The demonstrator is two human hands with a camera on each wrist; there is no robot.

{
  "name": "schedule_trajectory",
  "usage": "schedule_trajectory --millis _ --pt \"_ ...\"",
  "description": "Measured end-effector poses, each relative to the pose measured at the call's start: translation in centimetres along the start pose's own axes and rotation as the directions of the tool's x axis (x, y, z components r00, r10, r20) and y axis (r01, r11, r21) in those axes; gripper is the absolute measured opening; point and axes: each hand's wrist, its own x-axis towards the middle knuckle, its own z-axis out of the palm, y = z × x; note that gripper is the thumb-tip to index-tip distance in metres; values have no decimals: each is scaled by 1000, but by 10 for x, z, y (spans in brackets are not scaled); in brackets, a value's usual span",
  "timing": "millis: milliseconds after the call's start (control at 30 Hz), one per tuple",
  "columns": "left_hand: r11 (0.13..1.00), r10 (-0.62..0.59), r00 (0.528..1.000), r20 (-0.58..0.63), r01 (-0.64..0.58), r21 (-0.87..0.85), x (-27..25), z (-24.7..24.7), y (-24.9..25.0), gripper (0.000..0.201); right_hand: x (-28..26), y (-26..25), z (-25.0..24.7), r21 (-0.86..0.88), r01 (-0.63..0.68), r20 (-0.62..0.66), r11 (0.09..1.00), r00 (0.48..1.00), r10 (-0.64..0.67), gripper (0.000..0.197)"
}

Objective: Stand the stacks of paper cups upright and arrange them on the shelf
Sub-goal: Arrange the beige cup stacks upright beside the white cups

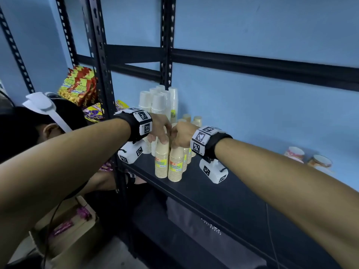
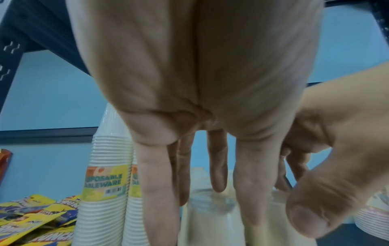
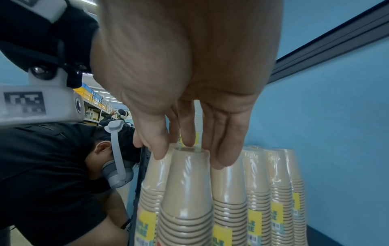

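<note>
Several tan paper-cup stacks in clear wrap stand upright, bases up, on the black shelf [image 1: 223, 200]. My left hand [image 1: 161, 131] comes down on the front left tan stack [image 1: 161, 162], its fingers [image 2: 250, 183] and thumb placed round the stack's top [image 2: 210, 214]. Beside it, my right hand [image 1: 180, 134] holds the top of the front right tan stack [image 1: 175, 166]. In the right wrist view this stack [image 3: 187, 191] sits between the thumb and the fingers [image 3: 223, 149]. More tan stacks [image 3: 277, 191] stand in a row behind it.
White cup stacks [image 1: 158, 102] stand upright at the back by the shelf post [image 1: 167, 55]. Snack packets [image 1: 79, 86] fill the bay to the left. Printed cups [image 1: 295, 153] lie at the far right of the shelf. Another person [image 1: 38, 121] crouches at the left by a cardboard box [image 1: 64, 226].
</note>
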Motion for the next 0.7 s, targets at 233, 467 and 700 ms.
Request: schedule_trajectory --millis 233,467,700 --pt "997 50 999 4 -50 52 8 14 -2 39 -2 -1 4 5 -4 23 1000 1000 4 38" --pt "994 80 996 30 -82 68 7 7 2 41 -5 3 -1 6 26 48 1000 998 -26 35" --pt "993 111 984 136 -115 21 8 -5 28 33 -14 22 -25 37 -34 135 999 990 28 25"
